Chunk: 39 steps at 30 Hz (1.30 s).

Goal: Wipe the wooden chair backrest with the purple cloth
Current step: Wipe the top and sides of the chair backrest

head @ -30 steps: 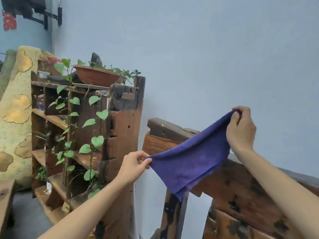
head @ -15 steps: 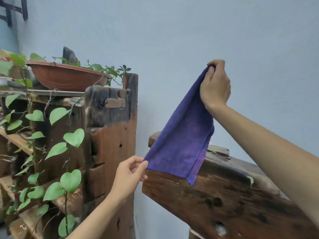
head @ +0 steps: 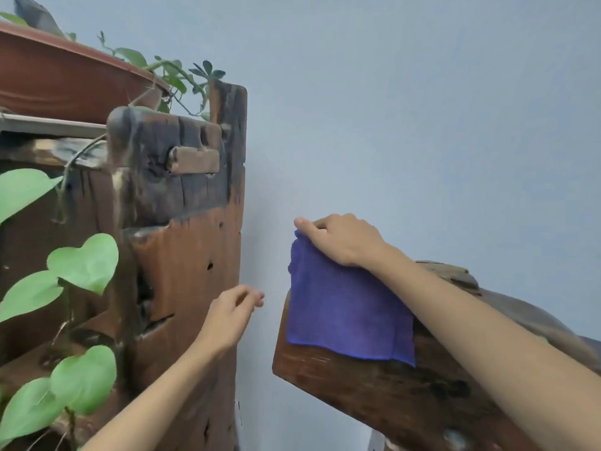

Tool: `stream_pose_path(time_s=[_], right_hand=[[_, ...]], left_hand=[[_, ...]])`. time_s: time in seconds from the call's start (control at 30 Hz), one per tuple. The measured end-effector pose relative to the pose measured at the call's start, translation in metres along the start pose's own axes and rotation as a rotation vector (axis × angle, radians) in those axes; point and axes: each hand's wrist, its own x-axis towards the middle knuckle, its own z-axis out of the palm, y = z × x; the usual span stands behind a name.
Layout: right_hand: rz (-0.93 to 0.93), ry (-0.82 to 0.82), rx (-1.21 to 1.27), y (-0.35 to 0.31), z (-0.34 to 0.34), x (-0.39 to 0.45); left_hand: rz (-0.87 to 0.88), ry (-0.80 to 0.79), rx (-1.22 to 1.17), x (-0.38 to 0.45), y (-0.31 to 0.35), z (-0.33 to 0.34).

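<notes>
Currently, the right hand [head: 341,240] is laid palm-down on the purple cloth [head: 348,310], at the cloth's upper edge, with the forearm reaching in from the lower right corner of the view. Its fingers [head: 304,224] are extended toward the left and curled slightly over the top of the fabric, so the cloth is pressed under the palm rather than pinched. The cloth is draped over the top edge of the wooden chair backrest [head: 390,395], at the backrest's left end, and most of it hangs flat down the front face, its lower hem ending above the backrest's bottom edge. The left hand [head: 229,317] is held in the gap between the backrest and the wooden shelf unit [head: 185,265], with the forearm rising from the bottom edge of the view. Its fingers are loosely curled with the tips close together, and nothing is held in them; the cloth is not touched by this hand. A terracotta planter [head: 65,79] is seen on top of the shelf unit, and green heart-shaped leaves [head: 83,262] are trailed down its left side. A pale blue wall [head: 422,109] is seen behind everything.
</notes>
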Motion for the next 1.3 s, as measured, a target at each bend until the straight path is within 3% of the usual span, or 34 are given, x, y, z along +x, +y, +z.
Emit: stream_pose_path(time_s=[0.13,0.3,0.47,0.87,1.07,1.3], right_hand=[[-0.067,0.208,-0.206,-0.011,0.029,-0.022],[-0.108,0.448,-0.384,0.004,0.038,-0.046],[-0.16,0.693,-0.508,0.047,0.046,-0.078],[-0.037,0.719,-0.52,0.155,0.02,-0.147],[0.038,0.692,-0.49,0.193,0.004,-0.175],[0.076,0.759,-0.407,0.22,0.002,-0.189]], left_hand=[[0.025,-0.028,-0.294,0.049,0.044,0.012],[-0.081,-0.231,-0.649,0.065,0.082,0.05],[-0.078,-0.199,-0.888,0.061,0.086,0.062],[-0.169,-0.138,-0.796,0.063,0.078,0.064],[-0.062,0.106,-0.731,0.054,0.081,0.067],[-0.086,0.146,-0.719,0.046,0.089,0.067]])
